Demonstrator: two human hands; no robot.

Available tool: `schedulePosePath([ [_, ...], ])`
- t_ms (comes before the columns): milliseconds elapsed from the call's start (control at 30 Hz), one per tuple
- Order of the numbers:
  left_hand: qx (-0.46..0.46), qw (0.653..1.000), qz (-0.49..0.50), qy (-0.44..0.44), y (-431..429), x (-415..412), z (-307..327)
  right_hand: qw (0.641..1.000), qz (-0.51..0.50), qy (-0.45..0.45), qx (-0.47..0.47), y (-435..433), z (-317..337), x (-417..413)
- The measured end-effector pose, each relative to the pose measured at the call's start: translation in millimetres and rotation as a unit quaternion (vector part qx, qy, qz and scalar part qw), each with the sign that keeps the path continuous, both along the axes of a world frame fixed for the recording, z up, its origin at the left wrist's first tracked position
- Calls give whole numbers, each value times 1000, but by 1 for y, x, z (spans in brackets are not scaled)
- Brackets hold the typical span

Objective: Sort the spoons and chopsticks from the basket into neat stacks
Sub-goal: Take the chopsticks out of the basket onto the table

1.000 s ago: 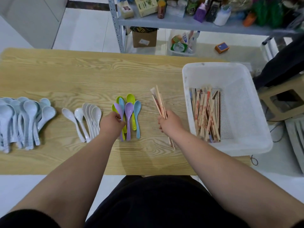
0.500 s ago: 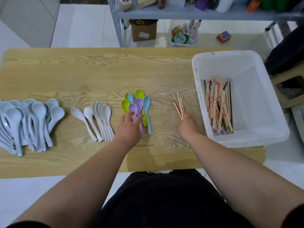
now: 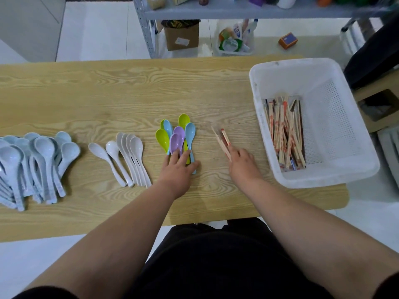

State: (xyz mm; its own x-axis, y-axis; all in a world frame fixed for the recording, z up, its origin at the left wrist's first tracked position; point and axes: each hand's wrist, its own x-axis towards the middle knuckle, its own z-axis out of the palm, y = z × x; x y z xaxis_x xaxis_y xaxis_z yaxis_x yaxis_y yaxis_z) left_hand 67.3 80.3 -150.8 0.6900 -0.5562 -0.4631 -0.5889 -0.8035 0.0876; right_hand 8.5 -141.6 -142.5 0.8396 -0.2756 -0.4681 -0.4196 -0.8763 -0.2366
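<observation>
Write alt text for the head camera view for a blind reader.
A person's left hand rests on coloured spoons and the right hand touches a chopstick pile on a wooden table; more chopsticks lie in a white basket.

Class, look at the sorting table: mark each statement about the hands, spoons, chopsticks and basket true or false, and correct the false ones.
1. Only chopsticks show in the basket. True.
2. The left hand holds chopsticks. False: it rests on the coloured spoons.
3. The right hand is inside the basket. False: it touches the loose chopsticks on the table.
4. The pale blue spoons lie farthest from the basket. True.
</observation>
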Motion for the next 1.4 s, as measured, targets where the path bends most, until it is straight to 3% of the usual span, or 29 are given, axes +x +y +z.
schedulePosePath([
  [133, 0, 1000, 6, 13, -4, 1, 5, 999, 4, 47, -3, 0, 9, 11],
  [267, -32, 999, 37, 16, -10, 0, 12, 992, 102, 65, -40, 7, 34, 17],
  [467, -211, 977, 34, -24, -54, -7, 30, 956, 248, -159, 12, -31, 80, -14],
  [533, -255, 966, 30, -14, -84, -15, 44, 949, 217, -227, 26, -68, 86, -29],
  [633, -318, 948, -3, -17, -131, -26, 59, 958, 149, -244, 10, -138, 86, -46],
  [767, -279, 956, -75, -46, -196, -44, 67, 973, 95, -204, -56, -230, 80, -57],
  [867, -203, 976, -67, -52, -228, -58, 59, 976, 159, -137, -62, -281, 73, -69],
  [1000, -167, 983, -63, -51, -247, -67, 57, 975, 194, -97, -43, -316, 66, -80],
  [1233, -131, 987, -83, -42, -264, -77, 64, 967, 220, -129, 3, -340, 58, -110],
  [1400, -97, 989, -76, -78, -270, -90, 71, 940, 275, -180, -89, -374, 52, -107],
])
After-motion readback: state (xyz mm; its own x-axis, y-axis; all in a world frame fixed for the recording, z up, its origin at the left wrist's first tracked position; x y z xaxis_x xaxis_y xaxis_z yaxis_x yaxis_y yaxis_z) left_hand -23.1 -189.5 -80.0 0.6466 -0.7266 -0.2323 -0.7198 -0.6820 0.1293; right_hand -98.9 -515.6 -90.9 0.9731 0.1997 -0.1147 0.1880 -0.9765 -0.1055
